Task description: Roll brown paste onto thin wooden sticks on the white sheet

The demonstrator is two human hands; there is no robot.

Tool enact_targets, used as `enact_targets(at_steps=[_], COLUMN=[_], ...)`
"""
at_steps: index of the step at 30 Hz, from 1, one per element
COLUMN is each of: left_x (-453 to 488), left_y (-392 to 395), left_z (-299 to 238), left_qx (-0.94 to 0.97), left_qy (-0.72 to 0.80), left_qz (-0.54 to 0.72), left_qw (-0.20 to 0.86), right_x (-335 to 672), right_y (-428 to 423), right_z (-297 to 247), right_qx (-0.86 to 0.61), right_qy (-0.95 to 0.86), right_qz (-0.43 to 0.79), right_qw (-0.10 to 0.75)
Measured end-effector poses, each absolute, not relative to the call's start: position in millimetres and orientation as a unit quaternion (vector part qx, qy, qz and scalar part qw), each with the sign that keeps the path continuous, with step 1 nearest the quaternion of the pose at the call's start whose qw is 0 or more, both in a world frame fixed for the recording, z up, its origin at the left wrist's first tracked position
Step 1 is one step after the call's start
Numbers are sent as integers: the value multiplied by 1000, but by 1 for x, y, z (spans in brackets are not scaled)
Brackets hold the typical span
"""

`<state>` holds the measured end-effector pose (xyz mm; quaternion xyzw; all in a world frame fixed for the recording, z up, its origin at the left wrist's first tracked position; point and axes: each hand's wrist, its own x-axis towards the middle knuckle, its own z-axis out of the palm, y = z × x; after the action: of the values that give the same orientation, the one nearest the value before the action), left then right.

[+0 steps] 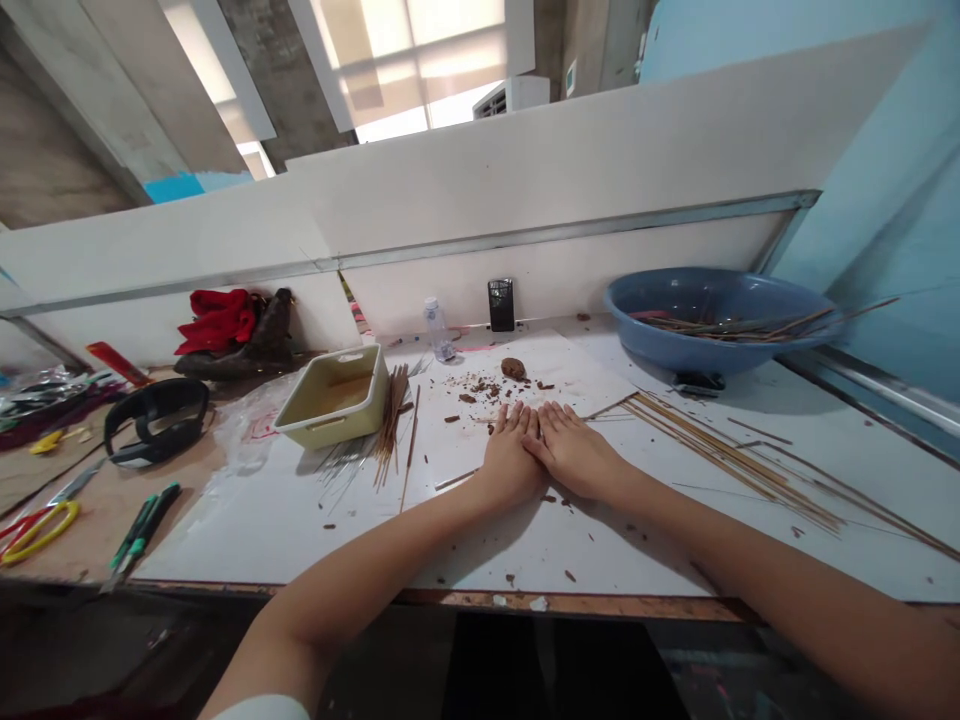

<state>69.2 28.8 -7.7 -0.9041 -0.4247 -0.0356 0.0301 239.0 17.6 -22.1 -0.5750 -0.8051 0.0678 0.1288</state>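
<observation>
My left hand (511,455) and my right hand (571,450) lie flat side by side on the white table (300,520), palms down, fingers stretched forward and touching along their inner edges. A thin stick (456,481) pokes out from under the left hand; whether it runs on beneath both palms is hidden. Just beyond the fingertips are brown crumbs (480,388) and a small brown lump (513,368). A bundle of short brown sticks (392,422) lies to the left.
A yellow tray (335,395) sits left of the sticks. Long thin sticks (739,458) fan out on the right, below a blue basin (712,350) holding more sticks. A small bottle (437,328) and a dark phone (501,304) stand by the partition. Scissors (37,525) and green pens (142,525) lie far left.
</observation>
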Motion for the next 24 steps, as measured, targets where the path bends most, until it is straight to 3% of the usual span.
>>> enact_targets(at_steps=[24], left_x=[65], left_y=[30], left_z=[-6], left_qx=[-880], left_qy=[-468], left_qz=[-51], left_qw=[57], right_x=[239], right_y=[17], right_z=[-14], right_qx=[-574], right_qy=[-809], right_qz=[23], right_qw=[124])
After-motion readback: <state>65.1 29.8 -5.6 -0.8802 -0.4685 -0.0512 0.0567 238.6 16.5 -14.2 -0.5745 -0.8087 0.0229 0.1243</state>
